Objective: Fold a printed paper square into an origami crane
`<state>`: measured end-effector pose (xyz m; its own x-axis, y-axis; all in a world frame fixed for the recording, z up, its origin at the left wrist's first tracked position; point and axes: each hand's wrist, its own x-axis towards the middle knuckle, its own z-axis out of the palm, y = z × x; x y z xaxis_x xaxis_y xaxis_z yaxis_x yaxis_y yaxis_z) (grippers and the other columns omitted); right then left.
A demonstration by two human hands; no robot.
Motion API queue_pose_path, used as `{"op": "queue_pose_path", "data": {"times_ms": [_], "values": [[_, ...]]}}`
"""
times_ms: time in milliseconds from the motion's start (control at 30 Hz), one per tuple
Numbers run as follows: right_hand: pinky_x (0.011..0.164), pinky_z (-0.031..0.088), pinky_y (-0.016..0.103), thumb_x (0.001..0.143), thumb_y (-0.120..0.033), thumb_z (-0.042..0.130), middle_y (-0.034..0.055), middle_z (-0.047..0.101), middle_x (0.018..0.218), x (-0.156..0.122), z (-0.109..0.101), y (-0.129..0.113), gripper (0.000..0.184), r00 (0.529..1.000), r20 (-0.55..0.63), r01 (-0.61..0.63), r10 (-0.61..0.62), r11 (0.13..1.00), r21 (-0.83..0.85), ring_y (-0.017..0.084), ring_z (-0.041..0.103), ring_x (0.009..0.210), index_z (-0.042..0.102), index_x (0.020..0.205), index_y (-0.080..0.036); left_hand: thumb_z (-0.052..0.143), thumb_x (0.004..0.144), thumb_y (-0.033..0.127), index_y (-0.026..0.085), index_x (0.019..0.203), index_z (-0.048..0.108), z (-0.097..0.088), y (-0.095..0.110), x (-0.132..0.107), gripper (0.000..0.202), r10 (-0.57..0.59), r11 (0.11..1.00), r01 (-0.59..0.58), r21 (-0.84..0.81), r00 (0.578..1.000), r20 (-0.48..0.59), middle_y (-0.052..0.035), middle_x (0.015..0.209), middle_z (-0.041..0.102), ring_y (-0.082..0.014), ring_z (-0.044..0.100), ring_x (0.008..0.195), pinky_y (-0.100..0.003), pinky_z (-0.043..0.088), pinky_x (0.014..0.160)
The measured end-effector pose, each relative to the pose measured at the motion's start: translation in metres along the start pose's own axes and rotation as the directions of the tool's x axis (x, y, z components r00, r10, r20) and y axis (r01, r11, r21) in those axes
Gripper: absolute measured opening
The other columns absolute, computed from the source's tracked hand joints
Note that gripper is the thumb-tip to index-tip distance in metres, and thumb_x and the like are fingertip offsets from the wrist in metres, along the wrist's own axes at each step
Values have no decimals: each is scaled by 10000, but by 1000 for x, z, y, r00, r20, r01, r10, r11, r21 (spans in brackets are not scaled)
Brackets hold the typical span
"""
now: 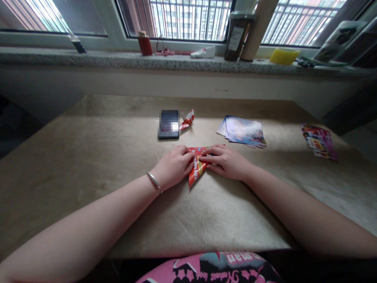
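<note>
Red printed paper (194,171) folded to a rough triangle, flat on the bench in front of the wearer, point toward the body. Left hand (176,167) on its left edge, fingers curled, tips bearing on the print. Right hand (228,162) on the upper right part, fingers long and slightly parted, laid almost flat. Grip: both hands touching the paper; whether either thumb pinches from below, cannot tell, thumbs poorly seen.

Step appears to be lining up or pressing a fold. To do it well: pin with the left, square the edges before any pressure, then run a right fingertip outward along the crease in one firm stroke. A slick sheet would likely creep, so light pressure first; the narrow point probably skews easiest.

Materials: paper thin, seemingly glossy, straight-edged. Bench cover tan, mottled, faintly creased, leathery-looking. Beyond the hands, a dark rectangular slab (168,126), a twisted red-and-white scrap (188,120) just beside it. Right of these, a fanned stack of pale blue cards (246,130), smooth-faced. Bangle (153,180) silvery, rounded, on the left wrist.
</note>
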<state>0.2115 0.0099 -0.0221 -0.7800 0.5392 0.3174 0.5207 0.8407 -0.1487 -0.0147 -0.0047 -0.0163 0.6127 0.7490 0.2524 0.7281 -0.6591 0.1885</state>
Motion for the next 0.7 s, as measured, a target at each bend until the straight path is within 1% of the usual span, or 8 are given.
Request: {"op": "queue_pose_path", "data": {"times_ms": [100,200,333,433,533,700], "values": [[888,489,381,902,-297,500,73,676,1098,0,-1,0,260,1000,-22,10,-10,1000,11,217,592,1015,670,1075,-203,466,908,233,108,1023,632,2,0,1,237,18,1000,-18,-15,1000,-8,-131,1077,600,-216,565,1008,-370,483,921],[889,491,366,896,-277,515,67,692,1073,0,-2,-1,224,999,-46,26,-25,1000,18,207,603,1000,679,1014,-181,464,905,211,89,1040,619,2,0,2,239,40,999,-40,-12,999,7,-138,1145,600,-224,562,1063,-375,466,970],[828,507,358,893,-266,520,73,690,1052,-1,-2,-1,207,997,-64,43,-42,999,15,195,614,933,694,978,-192,478,892,207,103,1041,607,1,0,4,223,30,999,-30,-21,999,16,-133,1137,610,-229,575,1049,-394,479,951],[773,508,349,891,-282,525,80,690,964,-3,-1,0,216,997,-75,27,-27,1000,2,186,611,846,711,957,-192,478,893,205,113,1065,607,2,0,5,234,40,998,-39,-49,999,25,-119,1128,611,-221,574,1032,-382,478,945],[752,500,342,892,-296,524,79,685,921,-4,-1,0,231,998,-66,18,-19,1000,-18,194,595,844,715,975,-198,451,910,197,134,1117,607,2,0,5,266,64,994,-61,-94,997,30,-105,1132,604,-201,562,1040,-366,461,964],[760,487,335,895,-293,517,79,682,895,-4,-2,-1,226,997,-62,35,-37,999,-42,196,594,863,708,971,-199,488,908,291,171,1183,585,2,2,3,316,52,994,-47,-98,998,47,-105,1140,575,-213,530,1080,-390,437,985]]}}
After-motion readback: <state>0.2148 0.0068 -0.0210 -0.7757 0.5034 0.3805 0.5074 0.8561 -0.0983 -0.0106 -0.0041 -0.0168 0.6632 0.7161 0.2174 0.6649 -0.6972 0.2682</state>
